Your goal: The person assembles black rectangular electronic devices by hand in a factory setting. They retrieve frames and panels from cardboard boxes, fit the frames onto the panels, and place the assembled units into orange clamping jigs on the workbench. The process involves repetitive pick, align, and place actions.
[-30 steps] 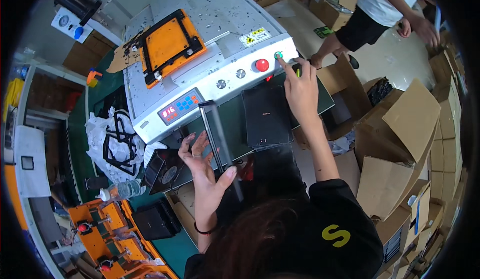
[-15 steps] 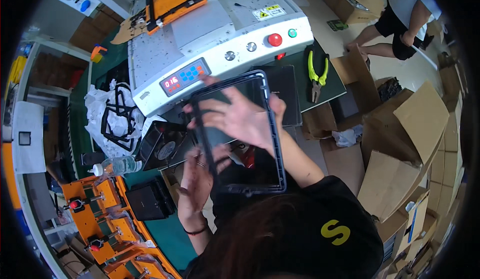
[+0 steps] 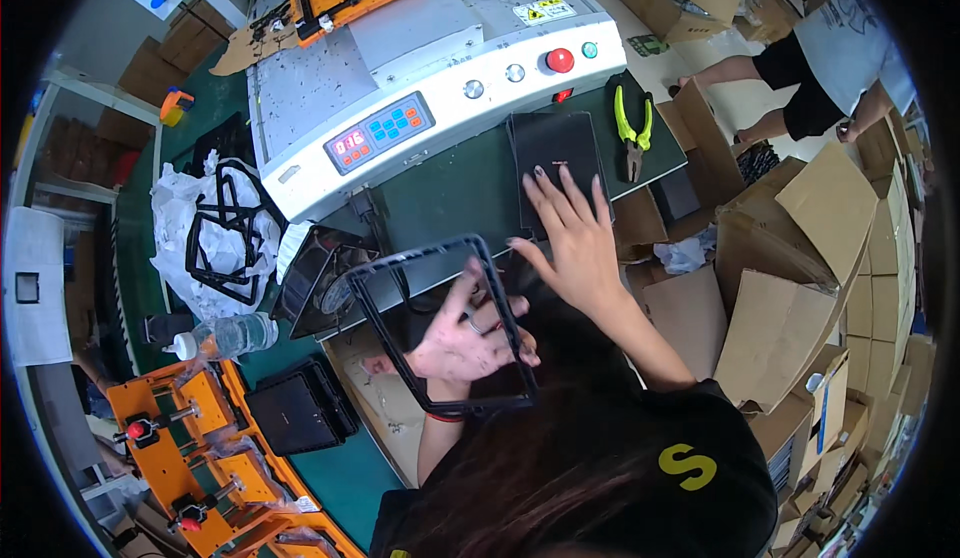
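We judge a reach: left hand clamps black frame; right hand, fingers apart, over black panel; lifting would need pinching.

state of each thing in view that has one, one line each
black frame: held in left hand
right hand: open, fingers spread
dark panels: stacked, right fingers over them
pliers: lying flat, handles apart
bottle: capped
display: lit, red digits
cardboard box: flaps open

Through my feed, a green surface carries a white machine, black panels stacked by its near edge, yellow-green pliers near the right corner, and leftward a clear bottle.
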{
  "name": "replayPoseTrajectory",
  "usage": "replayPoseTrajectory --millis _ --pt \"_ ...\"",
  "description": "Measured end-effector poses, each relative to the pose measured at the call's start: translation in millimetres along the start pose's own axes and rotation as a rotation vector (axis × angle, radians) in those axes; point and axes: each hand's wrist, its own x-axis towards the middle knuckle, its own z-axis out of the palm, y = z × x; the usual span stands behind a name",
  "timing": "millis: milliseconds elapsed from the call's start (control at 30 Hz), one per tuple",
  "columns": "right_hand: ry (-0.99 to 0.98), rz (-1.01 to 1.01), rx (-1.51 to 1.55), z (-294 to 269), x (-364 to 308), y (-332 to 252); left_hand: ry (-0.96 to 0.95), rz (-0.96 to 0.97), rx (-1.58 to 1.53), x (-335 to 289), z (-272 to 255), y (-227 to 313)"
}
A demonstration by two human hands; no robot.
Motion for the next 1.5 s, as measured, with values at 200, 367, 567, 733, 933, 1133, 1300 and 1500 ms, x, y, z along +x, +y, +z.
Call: replayPoseTrajectory --millis 200,367,567,733,933,1133,1300,1500 --pt "-0.031 0.024 0.078 -3.3 -32.7 6.0 0.088 0.075 0.041 2.5 -0.5 14.3" --pt "0.018 0.302 0.064 -7.6 -35.7 9.4 0.368 0.080 0.218 12.3 12.1 23.1" --pt "0.019 0.355 0.192 -41.2 -27.5 13.4 0.500 0.247 0.496 37.7 24.9 34.4" --pt "-0.033 0.062 0.621 -73.6 -13.9 -31.1 0.463 0.302 0.711 43.8 19.2 32.5" --pt "0.111 -0.114 0.575 -44.7 -2.7 -67.7 0.533 0.322 0.639 39.0 24.1 18.7" --pt "0.137 -0.097 0.551 -36.5 -3.9 -73.4 0.532 0.311 0.621 38.7 18.6 16.6" --pt "0.142 -0.089 0.571 -31.1 -4.9 -76.4 0.543 0.300 0.611 33.2 18.1 14.0" --pt "0.039 -0.099 0.337 -34.8 -9.0 -80.4 0.550 0.270 0.546 27.0 12.4 7.0"
